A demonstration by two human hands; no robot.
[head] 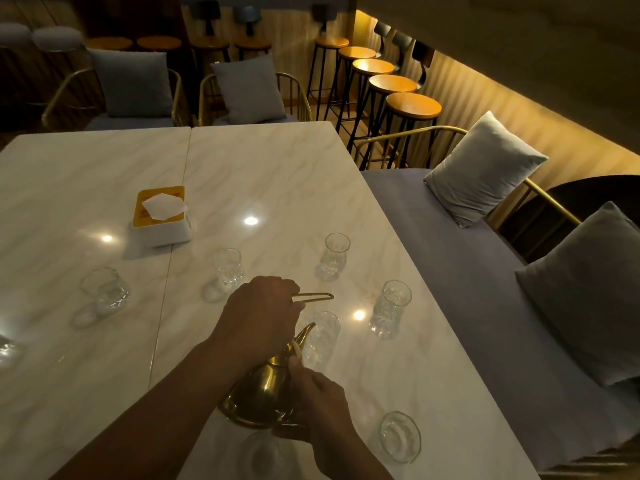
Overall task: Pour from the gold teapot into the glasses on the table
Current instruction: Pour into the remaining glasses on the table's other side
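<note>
The gold teapot (258,393) hangs tilted above the marble table (277,174), near its front edge. Its spout (307,331) points at the rim of a clear glass (323,337). My left hand (259,317) is closed around the teapot's thin gold handle (317,296). My right hand (320,407) grips the pot's right side and base. Several more clear glasses stand around: one far left (105,292), one behind my left hand (228,268), two on the right (336,252) (391,308), one at the front right (400,436). I cannot tell whether liquid is flowing.
A white and yellow tissue box (161,216) sits mid-table on the left. Another glass (259,452) stands just under the teapot. A grey bench with cushions (485,174) runs along the table's right edge. Chairs (249,88) and bar stools (412,105) stand beyond the far edge.
</note>
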